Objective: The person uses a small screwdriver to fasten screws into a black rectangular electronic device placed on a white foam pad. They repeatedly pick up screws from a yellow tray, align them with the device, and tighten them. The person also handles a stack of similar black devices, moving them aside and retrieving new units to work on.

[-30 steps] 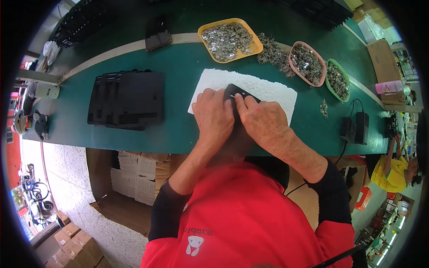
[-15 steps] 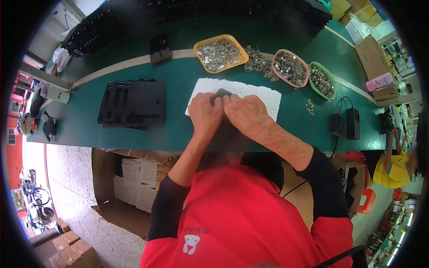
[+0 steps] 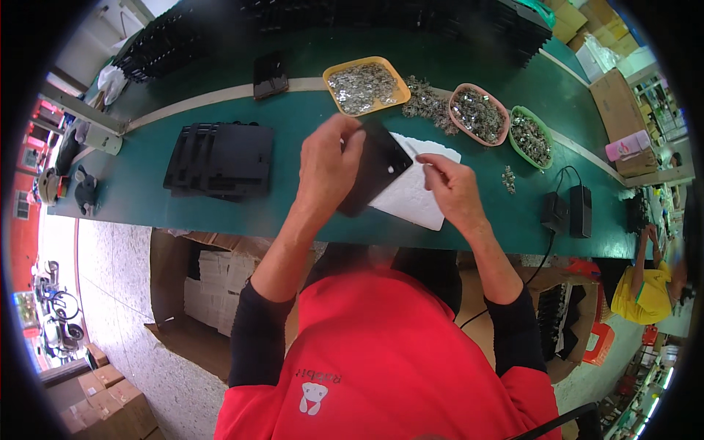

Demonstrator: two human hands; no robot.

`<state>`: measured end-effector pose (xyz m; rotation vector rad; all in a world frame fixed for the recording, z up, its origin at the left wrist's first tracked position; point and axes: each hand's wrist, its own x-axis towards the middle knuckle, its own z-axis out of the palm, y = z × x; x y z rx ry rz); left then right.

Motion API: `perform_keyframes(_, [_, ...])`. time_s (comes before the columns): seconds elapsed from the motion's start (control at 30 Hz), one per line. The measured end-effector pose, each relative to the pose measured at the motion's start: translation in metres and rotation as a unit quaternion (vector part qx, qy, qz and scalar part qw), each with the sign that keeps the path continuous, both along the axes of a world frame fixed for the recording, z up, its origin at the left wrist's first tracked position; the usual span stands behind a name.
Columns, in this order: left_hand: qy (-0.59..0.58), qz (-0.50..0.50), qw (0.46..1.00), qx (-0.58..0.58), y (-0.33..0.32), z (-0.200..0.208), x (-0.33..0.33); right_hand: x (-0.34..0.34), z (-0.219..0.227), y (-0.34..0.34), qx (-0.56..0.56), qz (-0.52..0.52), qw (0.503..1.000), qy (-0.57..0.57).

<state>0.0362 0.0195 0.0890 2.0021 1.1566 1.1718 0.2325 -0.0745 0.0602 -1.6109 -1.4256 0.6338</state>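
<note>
My left hand [image 3: 327,165] is closed on the left edge of a black plastic panel [image 3: 380,158], which is tilted above a white foam sheet [image 3: 419,196]. Just off the panel's right corner, my right hand [image 3: 457,192] has its thumb and forefinger pinched together. Something thin and pale seems to stick out from those fingertips, too small to name. Beyond the foam lie a yellow tray [image 3: 405,95] of small metal pieces and a loose heap [image 3: 428,104] of similar pieces.
Pink [image 3: 506,126] and green [image 3: 548,147] baskets hold more metal pieces. Stacked black panels [image 3: 220,160] lie at left, with a dark phone-like object [image 3: 270,75] beyond. Black power adapters [image 3: 580,210] with a cord sit at right. An open cardboard box [image 3: 170,293] stands below the table.
My hands, together over the foam before, are now apart. The left has raised and tilted the black panel; the right has moved rightward off it. The foam sheet shows turned.
</note>
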Motion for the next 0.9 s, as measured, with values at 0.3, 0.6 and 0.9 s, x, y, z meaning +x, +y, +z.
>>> perform_keyframes(0.3, [0.229, -0.040, 0.937, 0.261, -0.046, -0.043, 0.009, 0.015, -0.001, -0.019, -0.064, -0.041, 0.993, 0.094])
perform_keyframes(0.6, [0.122, -0.013, 0.978, 0.169, -0.052, -0.083, 0.009, -0.008, 0.012, -0.005, -0.087, 0.117, 0.964, -0.220])
perform_keyframes(0.9, [0.120, -0.027, 0.984, 0.132, -0.049, -0.082, 0.010, -0.011, 0.013, 0.024, -0.131, 0.190, 0.921, -0.313])
